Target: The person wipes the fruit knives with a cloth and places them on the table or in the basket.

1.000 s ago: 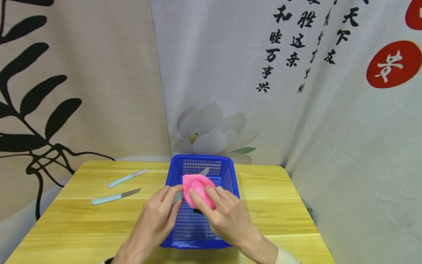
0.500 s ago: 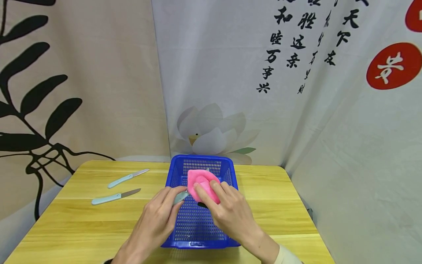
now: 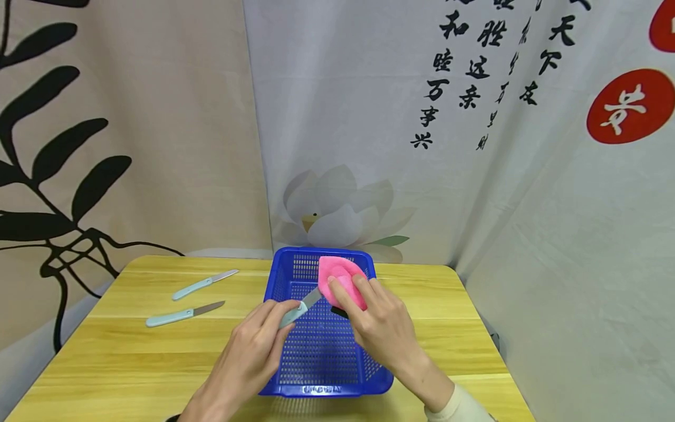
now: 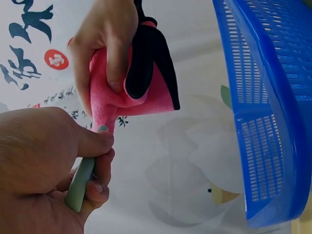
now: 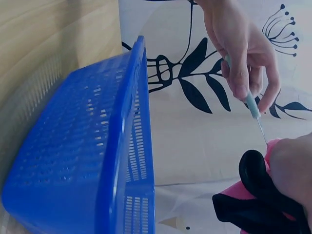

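Knives (image 3: 302, 309) number three, cloth (image 3: 344, 274) one, basket (image 3: 324, 390) one

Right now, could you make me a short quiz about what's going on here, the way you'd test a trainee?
1. Which hand grips the knife?
2. True or false: the two other knives lie inside the blue plastic basket.
3. Fill the gap: the cloth at the knife's tip is mostly ____, with black trim.

Key
1. The left hand.
2. False: the two other knives lie on the wood-grain table, to the left of the blue plastic basket.
3. Pink.
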Demonstrator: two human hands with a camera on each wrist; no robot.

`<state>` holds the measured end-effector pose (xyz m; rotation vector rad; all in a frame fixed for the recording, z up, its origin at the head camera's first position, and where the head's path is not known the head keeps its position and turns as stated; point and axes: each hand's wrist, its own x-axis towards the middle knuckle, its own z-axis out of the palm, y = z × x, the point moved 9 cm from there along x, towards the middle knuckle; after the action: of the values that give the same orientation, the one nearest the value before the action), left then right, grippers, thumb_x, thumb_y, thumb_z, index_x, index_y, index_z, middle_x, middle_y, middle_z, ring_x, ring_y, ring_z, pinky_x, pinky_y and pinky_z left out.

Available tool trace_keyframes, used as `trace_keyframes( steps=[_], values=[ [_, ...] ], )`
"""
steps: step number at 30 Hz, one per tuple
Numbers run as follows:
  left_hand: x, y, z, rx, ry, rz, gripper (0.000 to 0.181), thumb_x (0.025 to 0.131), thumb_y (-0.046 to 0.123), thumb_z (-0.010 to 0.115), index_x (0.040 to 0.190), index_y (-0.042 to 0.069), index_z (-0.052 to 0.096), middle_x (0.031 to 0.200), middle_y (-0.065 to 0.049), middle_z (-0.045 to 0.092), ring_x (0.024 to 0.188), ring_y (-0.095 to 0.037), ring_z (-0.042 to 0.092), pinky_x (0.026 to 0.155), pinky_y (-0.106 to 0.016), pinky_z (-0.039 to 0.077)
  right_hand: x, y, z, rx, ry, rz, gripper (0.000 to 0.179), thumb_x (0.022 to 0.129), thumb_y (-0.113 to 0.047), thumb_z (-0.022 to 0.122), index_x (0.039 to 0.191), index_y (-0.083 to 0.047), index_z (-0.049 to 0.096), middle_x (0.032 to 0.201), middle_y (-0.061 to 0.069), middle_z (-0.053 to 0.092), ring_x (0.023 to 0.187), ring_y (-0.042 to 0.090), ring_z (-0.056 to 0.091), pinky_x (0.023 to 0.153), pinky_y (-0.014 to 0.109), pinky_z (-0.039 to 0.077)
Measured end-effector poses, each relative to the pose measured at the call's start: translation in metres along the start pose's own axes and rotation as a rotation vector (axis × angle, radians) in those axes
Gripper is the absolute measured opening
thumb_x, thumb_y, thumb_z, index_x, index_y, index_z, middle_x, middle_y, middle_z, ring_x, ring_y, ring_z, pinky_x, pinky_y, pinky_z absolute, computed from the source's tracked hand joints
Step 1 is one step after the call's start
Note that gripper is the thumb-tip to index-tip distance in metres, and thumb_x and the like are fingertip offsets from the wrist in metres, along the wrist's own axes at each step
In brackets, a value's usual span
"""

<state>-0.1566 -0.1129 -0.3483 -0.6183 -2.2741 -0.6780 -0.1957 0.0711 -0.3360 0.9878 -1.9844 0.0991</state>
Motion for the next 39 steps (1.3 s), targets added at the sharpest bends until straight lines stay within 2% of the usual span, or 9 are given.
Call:
trace_keyframes(
  steps=[7,11,13,18,20,25,31,35,39],
  values=[
    [0.000,-0.001,0.001,-0.015,-0.005,-0.012,0.041,0.093,-0.007,0.085,0.130,0.008,0.075,0.098,0.001,0.068,0.085,-0.003,0.054,0.068,-0.018,0.056,-0.004,0.020,-0.002,-0.003,0.002,0.070,0.045,0.111,-0.010,0.051,0.150,-0.018,0.070,0.114,0.015,0.071,0.077,0.024,0.058,0.053,0.029,0.052],
    [0.001,-0.002,-0.001,-0.025,0.014,-0.018,0.040,0.093,-0.007,0.085,0.129,0.008,0.075,0.099,0.000,0.069,0.084,-0.004,0.055,0.068,-0.019,0.057,-0.006,0.027,-0.009,0.006,0.028,0.114,0.045,0.111,-0.010,0.048,0.148,-0.018,0.071,0.116,0.018,0.072,0.083,0.027,0.064,0.058,0.035,0.059],
    [0.001,-0.003,-0.001,-0.024,0.016,-0.028,0.039,0.094,-0.007,0.085,0.129,0.007,0.075,0.099,0.000,0.069,0.084,-0.004,0.055,0.067,-0.018,0.057,-0.005,0.024,-0.013,0.016,0.045,0.103,0.044,0.113,-0.012,0.047,0.148,-0.018,0.072,0.117,0.018,0.072,0.084,0.028,0.065,0.060,0.036,0.061],
    [0.003,-0.003,0.000,-0.019,0.010,-0.041,0.038,0.094,-0.007,0.085,0.128,0.007,0.076,0.099,0.000,0.069,0.083,-0.004,0.056,0.067,-0.017,0.056,-0.001,-0.003,-0.018,0.036,0.053,0.006,0.040,0.117,-0.013,0.047,0.147,-0.018,0.073,0.117,0.016,0.073,0.077,0.023,0.059,0.058,0.028,0.055],
    [0.004,-0.002,0.000,-0.018,0.012,-0.027,0.038,0.093,-0.007,0.085,0.128,0.007,0.076,0.100,-0.001,0.071,0.084,-0.005,0.058,0.068,-0.019,0.058,0.000,-0.016,-0.018,0.035,0.040,-0.036,0.040,0.117,-0.013,0.046,0.146,-0.018,0.073,0.115,0.014,0.072,0.074,0.021,0.054,0.057,0.024,0.049],
    [0.003,0.001,0.001,-0.026,0.019,0.014,0.036,0.093,-0.006,0.084,0.126,0.006,0.076,0.100,-0.001,0.071,0.085,-0.006,0.061,0.071,-0.021,0.060,0.002,-0.039,-0.013,0.005,-0.004,-0.103,0.037,0.120,-0.019,0.045,0.143,-0.019,0.075,0.107,0.008,0.071,0.072,0.019,0.052,0.058,0.022,0.046],
    [0.002,0.002,0.002,-0.042,0.006,0.052,0.038,0.092,-0.007,0.083,0.128,0.005,0.075,0.101,-0.001,0.071,0.087,-0.007,0.062,0.074,-0.023,0.061,0.001,-0.042,-0.009,-0.006,-0.016,-0.095,0.038,0.120,-0.018,0.044,0.141,-0.019,0.075,0.104,0.006,0.069,0.071,0.018,0.049,0.057,0.021,0.041],
    [0.001,0.002,0.004,-0.044,-0.017,0.056,0.040,0.093,-0.007,0.083,0.130,0.007,0.074,0.103,-0.001,0.072,0.090,-0.008,0.063,0.076,-0.023,0.062,0.000,-0.039,-0.009,-0.003,-0.010,-0.085,0.039,0.119,-0.015,0.043,0.142,-0.019,0.075,0.102,0.006,0.068,0.070,0.019,0.047,0.056,0.021,0.036],
    [0.000,0.001,0.005,-0.038,-0.022,0.061,0.042,0.093,-0.007,0.083,0.132,0.006,0.074,0.105,-0.001,0.073,0.091,-0.008,0.064,0.078,-0.024,0.063,-0.002,-0.035,-0.007,-0.005,-0.022,-0.080,0.043,0.118,-0.014,0.040,0.144,-0.019,0.074,0.105,0.007,0.068,0.072,0.019,0.048,0.056,0.019,0.036]
  ],
)
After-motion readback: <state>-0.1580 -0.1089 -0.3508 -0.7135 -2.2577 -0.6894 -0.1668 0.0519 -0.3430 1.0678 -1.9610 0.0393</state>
